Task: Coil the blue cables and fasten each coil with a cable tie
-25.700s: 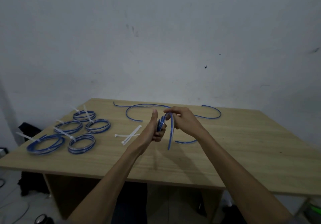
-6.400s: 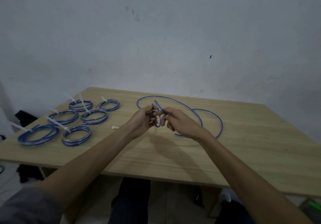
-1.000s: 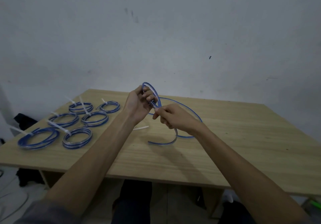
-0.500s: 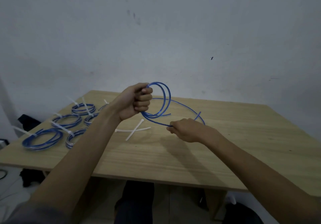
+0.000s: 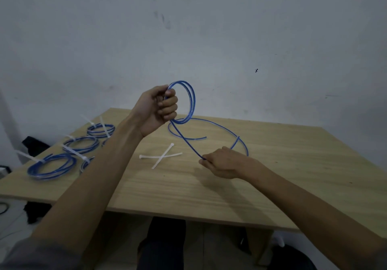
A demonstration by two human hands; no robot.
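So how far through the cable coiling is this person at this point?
Well along. Done: a cluster of tied coils lies at the table's left end, some hidden behind the left arm. In hand: the left hand grips a few loops of the blue cable while the right hand pinches its loose length. Left: finish winding and fasten it; two cable ties lie crossed nearby.

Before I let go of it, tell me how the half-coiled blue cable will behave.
The blue cable probably springs open: its loops stand in round arcs from the left hand, not drooping. It looks light, since the right hand lifts a straight run with a pinch. Its glossy jacket may slide on the table.
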